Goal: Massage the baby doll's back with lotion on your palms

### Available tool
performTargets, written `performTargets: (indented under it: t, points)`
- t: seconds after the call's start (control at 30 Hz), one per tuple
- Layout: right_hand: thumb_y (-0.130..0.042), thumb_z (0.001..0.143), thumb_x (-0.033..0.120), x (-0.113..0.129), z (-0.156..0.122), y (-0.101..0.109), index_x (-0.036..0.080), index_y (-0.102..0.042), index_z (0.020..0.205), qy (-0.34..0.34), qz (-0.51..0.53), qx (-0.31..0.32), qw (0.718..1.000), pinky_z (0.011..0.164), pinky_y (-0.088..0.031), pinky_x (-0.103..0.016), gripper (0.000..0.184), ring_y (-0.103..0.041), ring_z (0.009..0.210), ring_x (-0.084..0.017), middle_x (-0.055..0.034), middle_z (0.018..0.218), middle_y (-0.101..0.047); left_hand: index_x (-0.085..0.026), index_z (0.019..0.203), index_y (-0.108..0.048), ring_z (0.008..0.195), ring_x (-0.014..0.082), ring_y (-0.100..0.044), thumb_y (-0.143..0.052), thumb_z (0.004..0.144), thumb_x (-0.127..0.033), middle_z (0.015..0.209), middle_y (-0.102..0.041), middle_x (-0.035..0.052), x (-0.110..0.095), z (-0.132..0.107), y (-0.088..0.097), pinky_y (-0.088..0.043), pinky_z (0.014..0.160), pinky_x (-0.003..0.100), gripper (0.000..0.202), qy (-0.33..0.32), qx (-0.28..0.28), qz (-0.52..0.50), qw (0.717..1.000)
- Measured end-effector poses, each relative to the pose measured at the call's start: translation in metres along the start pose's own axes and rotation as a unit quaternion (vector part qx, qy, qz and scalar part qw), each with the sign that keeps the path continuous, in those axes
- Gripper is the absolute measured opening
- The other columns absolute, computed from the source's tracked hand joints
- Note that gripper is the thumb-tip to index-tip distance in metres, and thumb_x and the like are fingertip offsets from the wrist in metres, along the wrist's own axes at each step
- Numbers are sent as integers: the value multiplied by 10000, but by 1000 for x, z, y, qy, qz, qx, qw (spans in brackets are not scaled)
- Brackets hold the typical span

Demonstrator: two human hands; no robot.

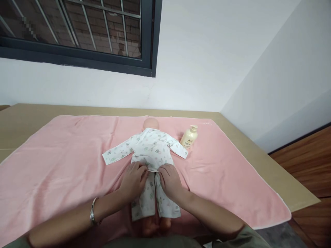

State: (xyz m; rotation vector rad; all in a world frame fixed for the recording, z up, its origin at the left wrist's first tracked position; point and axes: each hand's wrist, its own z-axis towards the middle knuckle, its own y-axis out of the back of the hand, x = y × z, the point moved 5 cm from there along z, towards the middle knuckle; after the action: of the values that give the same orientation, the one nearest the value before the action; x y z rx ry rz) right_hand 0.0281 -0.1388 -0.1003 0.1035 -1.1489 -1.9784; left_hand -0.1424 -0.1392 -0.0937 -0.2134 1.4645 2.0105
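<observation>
Grip on both sides is narrow: left hand (133, 181) and right hand (169, 181) pinch the shirt hem (152, 168) at the waist of the doll (151, 146), one per side, probably so the cloth pulls evenly. Doll lies face down, mid pink blanket (64, 155), which pads the surface (274, 168). Lotion bottle (189, 136) rests just beside one sleeve.
</observation>
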Motion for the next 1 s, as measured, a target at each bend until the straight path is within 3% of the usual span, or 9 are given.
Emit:
performTargets:
  t: [0.17, 0.3, 0.4, 0.57, 0.77, 0.87, 1.0]
  points:
    - [-374, 1000, 162, -2, -5, -3, 179, -632, 930, 8, -60, 4, 998, 692, -419, -360, 268, -500, 774, -225, -77, 818, -602, -228, 821, -570, 809, 224, -572, -363, 996, -290, 839, -627, 50, -5, -17, -9, -485, 741, 383, 278, 18, -13, -48, 999]
    - [-382, 995, 154, -4, -5, -5, 187, -595, 883, 4, -76, 19, 997, 670, -390, -343, 243, -476, 751, -220, -65, 801, -571, -227, 821, -564, 832, 234, -569, -332, 1004, -266, 858, -639, 62, -5, -29, -23, -470, 774, 395, 298, -13, -27, -11, 999]
    - [-419, 1009, 230, -5, -5, -6, 198, -574, 878, 6, -72, 26, 997, 666, -390, -333, 206, -491, 762, -220, -59, 809, -573, -226, 787, -560, 799, 229, -562, -327, 1003, -250, 829, -636, 61, -4, -29, -28, -456, 762, 387, 318, -43, -24, 34, 998]
    - [-492, 989, 310, -8, -8, -13, 217, -543, 795, 32, -100, 35, 994, 606, -340, -309, 221, -505, 696, -200, -29, 719, -572, -215, 754, -566, 764, 238, -562, -411, 981, -323, 796, -630, 69, -8, -20, -27, -439, 702, 384, 295, -93, 15, 87, 992]
    - [-558, 918, 229, -10, -5, -19, 220, -523, 692, 66, -116, 54, 990, 590, -297, -289, 229, -518, 649, -169, 0, 631, -556, -216, 747, -600, 739, 248, -599, -413, 975, -329, 760, -643, 72, -12, -8, -28, -448, 673, 390, 316, -123, 69, 113, 984]
    - [-573, 911, 235, -7, -4, -13, 220, -527, 704, 67, -113, 55, 990, 603, -311, -295, 213, -515, 679, -179, -8, 664, -557, -217, 763, -623, 746, 256, -611, -426, 971, -316, 782, -661, 81, -15, -6, -26, -457, 673, 399, 303, -145, 98, 137, 975]
    - [-550, 906, 274, 9, -8, 2, 225, -543, 746, 70, -96, 70, 990, 619, -342, -331, 168, -494, 719, -209, -33, 730, -563, -199, 791, -631, 767, 278, -599, -487, 884, -180, 797, -649, 103, -28, -6, -16, -445, 670, 406, 173, -144, 120, 186, 964]
